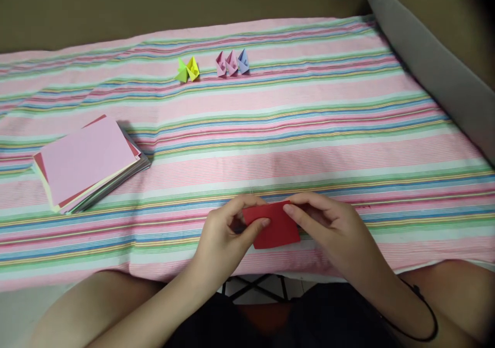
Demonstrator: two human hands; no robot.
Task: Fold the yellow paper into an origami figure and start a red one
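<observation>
- Paper (280,234) was over the cloth (301,162), pinched by left hand (224,232) and right hand (338,227), likely to keep it steady.
- Stack (85,162) lay leftward, perhaps leaving working room.

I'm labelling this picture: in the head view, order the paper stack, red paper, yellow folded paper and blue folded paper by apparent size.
1. Paper stack
2. Red paper
3. Yellow folded paper and blue folded paper: too alike to rank
</observation>
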